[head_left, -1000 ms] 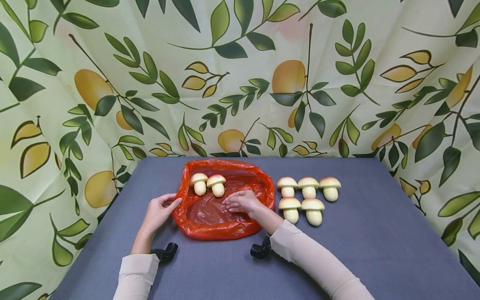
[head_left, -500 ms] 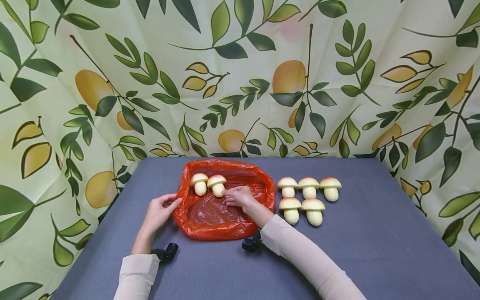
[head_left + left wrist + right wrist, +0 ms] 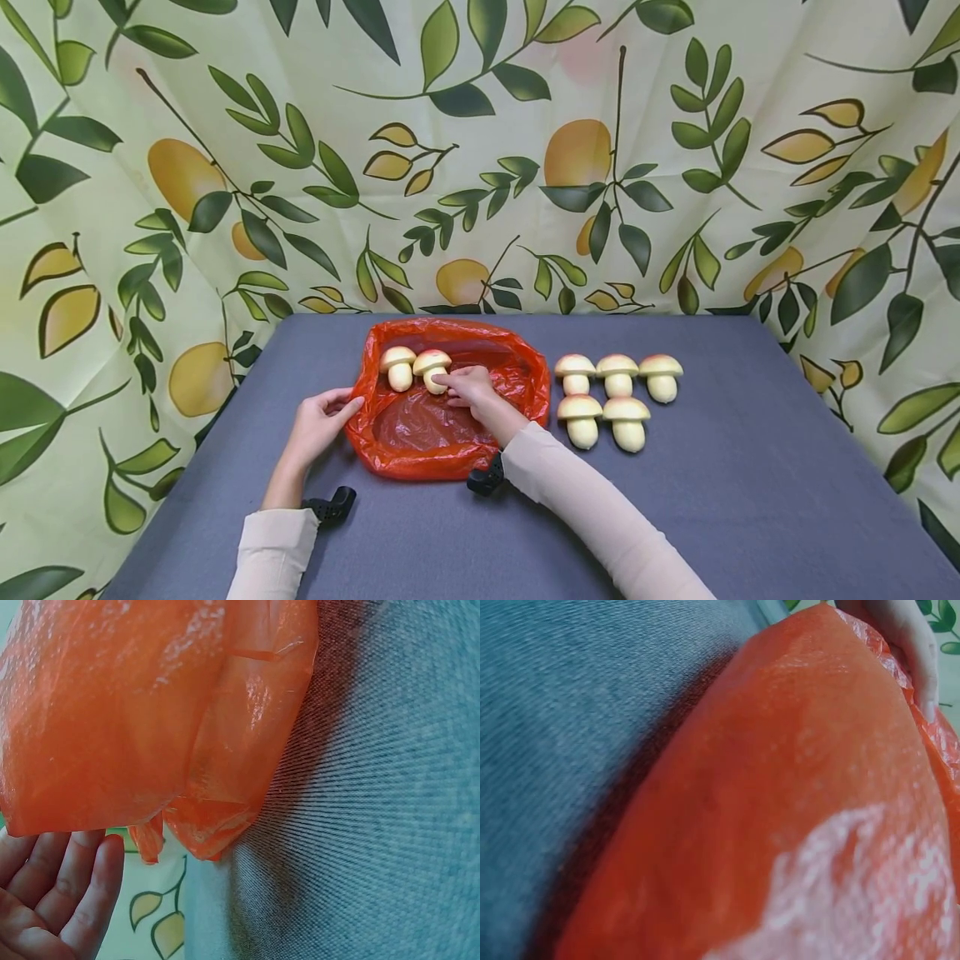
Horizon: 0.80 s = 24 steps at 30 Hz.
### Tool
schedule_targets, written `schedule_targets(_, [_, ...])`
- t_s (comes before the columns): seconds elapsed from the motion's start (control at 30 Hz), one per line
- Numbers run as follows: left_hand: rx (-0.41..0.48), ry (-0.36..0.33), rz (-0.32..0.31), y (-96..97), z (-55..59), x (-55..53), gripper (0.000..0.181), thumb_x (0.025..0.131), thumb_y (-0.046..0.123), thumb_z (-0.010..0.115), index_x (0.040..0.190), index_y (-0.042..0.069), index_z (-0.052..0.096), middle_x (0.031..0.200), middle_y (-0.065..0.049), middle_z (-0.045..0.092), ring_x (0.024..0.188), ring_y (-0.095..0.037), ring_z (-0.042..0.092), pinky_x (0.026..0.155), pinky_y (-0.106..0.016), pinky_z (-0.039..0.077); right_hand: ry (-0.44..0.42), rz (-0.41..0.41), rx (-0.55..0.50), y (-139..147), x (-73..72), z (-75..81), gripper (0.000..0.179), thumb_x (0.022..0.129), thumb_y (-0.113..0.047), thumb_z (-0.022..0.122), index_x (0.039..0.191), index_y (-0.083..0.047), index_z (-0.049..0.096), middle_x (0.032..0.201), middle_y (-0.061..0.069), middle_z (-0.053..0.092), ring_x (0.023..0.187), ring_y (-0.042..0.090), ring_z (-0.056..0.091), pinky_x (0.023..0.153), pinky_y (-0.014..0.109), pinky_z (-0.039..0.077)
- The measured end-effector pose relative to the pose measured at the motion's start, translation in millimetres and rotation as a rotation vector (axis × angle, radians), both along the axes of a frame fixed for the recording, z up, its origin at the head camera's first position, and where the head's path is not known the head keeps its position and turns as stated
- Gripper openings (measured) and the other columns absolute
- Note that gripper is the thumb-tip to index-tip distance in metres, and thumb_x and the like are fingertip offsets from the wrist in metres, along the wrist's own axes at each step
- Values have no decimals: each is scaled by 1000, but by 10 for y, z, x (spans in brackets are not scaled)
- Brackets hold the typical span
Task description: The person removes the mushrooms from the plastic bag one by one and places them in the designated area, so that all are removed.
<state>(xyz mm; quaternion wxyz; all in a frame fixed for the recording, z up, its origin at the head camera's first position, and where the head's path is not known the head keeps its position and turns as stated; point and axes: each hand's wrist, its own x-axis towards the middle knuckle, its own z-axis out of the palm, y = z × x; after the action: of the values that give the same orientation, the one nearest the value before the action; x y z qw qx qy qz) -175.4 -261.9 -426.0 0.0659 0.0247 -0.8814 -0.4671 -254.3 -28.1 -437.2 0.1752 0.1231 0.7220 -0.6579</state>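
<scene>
A red plastic bag (image 3: 442, 463) lies with its mouth spread wide and its rim rolled outward. Inside are two cream toy mushrooms with pale yellow, red-tinged caps: one on the left (image 3: 399, 367), the other (image 3: 431, 361) beside it. My right hand (image 3: 472, 387) reaches into the bag and pinches the stem of the right-hand mushroom, covering part of it. At the bag's left side my left hand (image 3: 318, 422) holds the rim, thumb at the edge. In the left wrist view its fingers (image 3: 72, 874) sit against the bag's outer side.
Several more toy mushrooms (image 3: 628, 421) lie in two rows just right of the bag. A grey cloth (image 3: 750, 467) covers the table, and a leaf-and-fruit patterned curtain (image 3: 487, 125) hangs behind. Black wrist cameras (image 3: 330, 506) jut from under both wrists.
My right hand has moved left inside the bag, from beside the right-hand mushroom onto its stem. My left hand stays at the rim.
</scene>
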Motion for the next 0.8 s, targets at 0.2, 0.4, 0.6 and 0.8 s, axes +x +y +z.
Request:
schedule_targets(0.2, [-5, 5, -2, 8, -17, -4, 35, 92, 17, 64, 116, -8, 65, 100, -24, 70, 72, 9, 55, 69, -12, 48, -1, -45, 40, -52, -31, -13, 41, 79, -23, 79, 107, 0, 60, 75, -1, 50, 60, 8, 52, 61, 24, 57])
schedule_targets(0.4, [-3, 13, -8, 14, -23, -5, 34, 92, 16, 64, 115, -8, 65, 100, -25, 70, 72, 9, 56, 68, -13, 48, 9, -69, 51, -81, -69, -62, 40, 75, -22, 82, 102, -1, 62, 68, -3, 49, 53, 7, 49, 47, 19, 50])
schedule_targets(0.6, [-3, 10, -12, 15, -28, -15, 34, 92, 17, 64, 115, -7, 65, 101, -25, 70, 72, 9, 56, 68, -13, 48, 40, -77, 102, -109, -81, -94, 43, 72, -22, 85, 102, 0, 65, 77, 1, 55, 49, 8, 51, 43, 19, 47])
schedule_targets(0.8, [9, 8, -14, 16, -22, -11, 34, 92, 17, 65, 116, -7, 65, 102, -25, 70, 72, 10, 56, 68, -12, 48, 60, -44, 224, -162, -105, -97, 41, 68, -23, 88, 95, -1, 67, 70, 0, 53, 45, 9, 48, 39, 16, 42])
